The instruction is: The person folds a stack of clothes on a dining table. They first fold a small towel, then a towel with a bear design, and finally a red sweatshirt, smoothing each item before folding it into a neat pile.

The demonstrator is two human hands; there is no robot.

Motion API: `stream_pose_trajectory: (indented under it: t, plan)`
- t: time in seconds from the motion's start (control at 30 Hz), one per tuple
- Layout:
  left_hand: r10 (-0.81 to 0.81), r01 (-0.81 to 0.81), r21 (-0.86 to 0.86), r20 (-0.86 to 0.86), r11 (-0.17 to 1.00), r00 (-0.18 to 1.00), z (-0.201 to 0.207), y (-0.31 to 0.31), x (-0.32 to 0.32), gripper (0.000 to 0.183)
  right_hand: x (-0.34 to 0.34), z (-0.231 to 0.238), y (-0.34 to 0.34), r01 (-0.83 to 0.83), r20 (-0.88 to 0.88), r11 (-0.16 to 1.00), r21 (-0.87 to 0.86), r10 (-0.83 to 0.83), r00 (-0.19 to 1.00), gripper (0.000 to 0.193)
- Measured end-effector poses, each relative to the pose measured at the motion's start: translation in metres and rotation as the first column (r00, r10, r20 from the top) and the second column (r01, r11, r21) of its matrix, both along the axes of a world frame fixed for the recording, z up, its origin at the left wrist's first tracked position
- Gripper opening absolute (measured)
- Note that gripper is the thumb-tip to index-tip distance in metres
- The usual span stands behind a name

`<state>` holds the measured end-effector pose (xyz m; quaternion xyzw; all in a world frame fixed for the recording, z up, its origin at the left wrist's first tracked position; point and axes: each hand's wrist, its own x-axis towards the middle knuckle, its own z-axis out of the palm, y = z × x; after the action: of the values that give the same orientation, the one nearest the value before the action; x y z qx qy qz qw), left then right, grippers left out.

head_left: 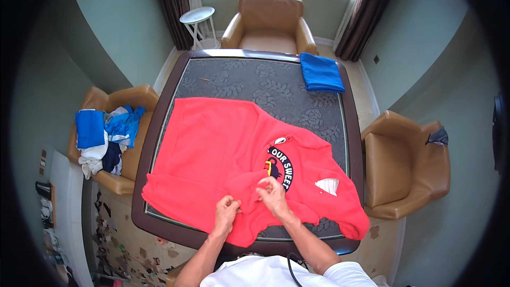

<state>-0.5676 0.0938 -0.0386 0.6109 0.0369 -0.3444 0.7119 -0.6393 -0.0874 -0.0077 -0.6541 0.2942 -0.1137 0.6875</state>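
Observation:
A red sweatshirt (207, 133) lies spread sideways over the patterned grey tabletop, its dark round print facing up and a white patch showing near its right end. My left hand (227, 213) is closed, fingers pinching the red cloth close to the table's near edge. Slightly higher and to the right, my right hand (272, 196) also pinches the fabric, just beside the print. Between the two hands the cloth is bunched into folds. The fingertips partly hide which bit of the garment each one grips.
A folded blue cloth (322, 73) rests on the table's (255, 74) far right corner. Tan armchairs stand on the left (133, 154), right (396, 165) and far side (270, 21). Clothes (109, 133) are heaped on the left one. A small white round table (197, 15) stands behind.

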Motion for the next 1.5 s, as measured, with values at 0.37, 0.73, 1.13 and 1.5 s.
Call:
stream_pose_trajectory:
  t: [0.37,0.73,1.13,1.5]
  plan:
    - [0.072,-0.073,0.005,-0.251,0.997,0.965,0.034,0.036,0.021,0.009,-0.013,0.043,0.02,-0.801,0.268,0.598,0.033,0.767,0.583,0.024]
    - [0.223,-0.214,0.202,-0.025,0.956,0.974,0.014,0.048,0.004,0.022,0.063,0.006,-0.135,0.164,-0.199,0.976,0.144,-0.134,0.971,0.042]
    - [-0.551,-0.274,0.659,0.744,0.701,0.378,0.061,-0.008,-0.036,0.073,0.052,-0.022,-0.142,0.131,0.14,0.869,0.478,-0.222,0.965,0.019]
    - [-0.649,-0.132,0.714,0.686,0.688,0.328,0.035,-0.008,-0.016,0.029,-0.006,-0.023,-0.159,0.176,-0.097,0.975,0.14,-0.163,0.982,0.023]
